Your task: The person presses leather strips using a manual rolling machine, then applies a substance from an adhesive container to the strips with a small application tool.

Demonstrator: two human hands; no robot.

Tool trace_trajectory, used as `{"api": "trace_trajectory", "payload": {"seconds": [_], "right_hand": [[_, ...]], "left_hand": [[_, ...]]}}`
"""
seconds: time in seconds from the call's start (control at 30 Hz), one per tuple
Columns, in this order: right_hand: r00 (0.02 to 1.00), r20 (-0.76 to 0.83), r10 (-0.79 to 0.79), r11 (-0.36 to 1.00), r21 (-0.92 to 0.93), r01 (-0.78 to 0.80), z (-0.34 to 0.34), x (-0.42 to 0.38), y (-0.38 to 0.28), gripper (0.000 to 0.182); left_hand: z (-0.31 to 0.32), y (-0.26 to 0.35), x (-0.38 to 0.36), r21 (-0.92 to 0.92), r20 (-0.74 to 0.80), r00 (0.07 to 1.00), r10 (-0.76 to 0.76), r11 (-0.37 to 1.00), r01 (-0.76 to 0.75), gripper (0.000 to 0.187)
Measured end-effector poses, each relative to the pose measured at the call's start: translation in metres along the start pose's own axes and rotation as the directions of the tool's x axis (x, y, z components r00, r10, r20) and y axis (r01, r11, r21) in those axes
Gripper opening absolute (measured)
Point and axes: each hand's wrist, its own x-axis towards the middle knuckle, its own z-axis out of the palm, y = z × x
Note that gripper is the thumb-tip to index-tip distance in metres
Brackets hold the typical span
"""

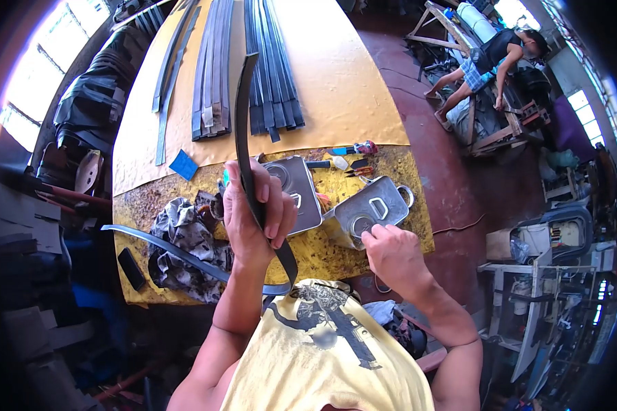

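A long dark strap [242, 103] stands upright in my left hand [257, 212], whose fingers are wrapped round it. Its lower part loops past my wrist and trails left across the table. My right hand [399, 255] is closed in a pinch beside the round lid or opening of a rectangular metal can [384, 195]. What its fingers hold, if anything, is hidden. Partly behind my left hand is a second metal can [308, 181] with a handle on top.
Several dark straps [212, 82] lie in rows on the tan sheet [349, 89]. A stained rag [178, 233], a phone [131, 268], a blue square [183, 165] and small tools [358, 171] are on the yellow table [322, 257]. Another person [497, 61] bends over a bench at right.
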Motion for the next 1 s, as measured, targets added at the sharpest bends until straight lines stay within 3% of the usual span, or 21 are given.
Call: {"api": "trace_trajectory", "payload": {"seconds": [0.1,0.2,0.27,0.33,0.6,0.7,0.8,0.87,1.0], "right_hand": [[0.999,0.01,0.046,0.987,0.151,-0.047,-0.011,-0.003,0.014,0.007],[0.978,-0.103,0.181,0.883,0.455,-0.116,-0.008,-0.013,0.036,0.011],[0.946,0.014,0.322,0.73,0.633,-0.258,-0.014,-0.021,0.041,0.015],[0.899,0.106,0.425,0.492,0.806,-0.328,-0.009,-0.031,0.043,0.016],[0.919,0.059,0.39,0.306,0.933,-0.19,-0.024,-0.045,0.042,0.014],[0.915,0.014,0.402,0.353,0.92,-0.169,-0.042,-0.042,0.034,0.013],[0.909,-0.212,0.359,0.565,0.825,-0.03,-0.067,-0.034,0.019,0.01],[0.854,-0.399,0.333,0.67,0.737,0.083,-0.084,-0.025,0.004,0.007],[0.793,-0.593,0.142,0.867,0.461,0.189,-0.114,-0.008,-0.018,0.014]], "left_hand": [[-0.001,0.0,-0.001,0.009,-0.032,0.999,0.005,1.0,-0.005,0.042],[0.0,0.001,0.0,0.028,-0.047,0.999,0.012,1.0,-0.011,0.043],[0.0,0.001,0.0,0.029,-0.026,1.0,0.008,1.0,-0.007,0.043],[-0.005,-0.003,0.001,0.015,0.026,1.0,-0.011,1.0,0.011,0.037],[0.006,-0.014,0.003,0.028,-0.045,0.997,-0.058,0.998,0.06,0.044],[0.011,-0.016,0.003,0.144,-0.093,0.992,-0.09,0.984,0.103,0.042],[0.016,-0.016,0.003,0.177,-0.159,0.98,-0.122,0.973,0.15,0.043],[0.015,-0.019,0.002,0.163,-0.137,0.982,-0.128,0.975,0.15,0.044],[0.017,-0.021,-0.001,0.222,-0.232,0.966,-0.116,0.961,0.168,0.044]]}}
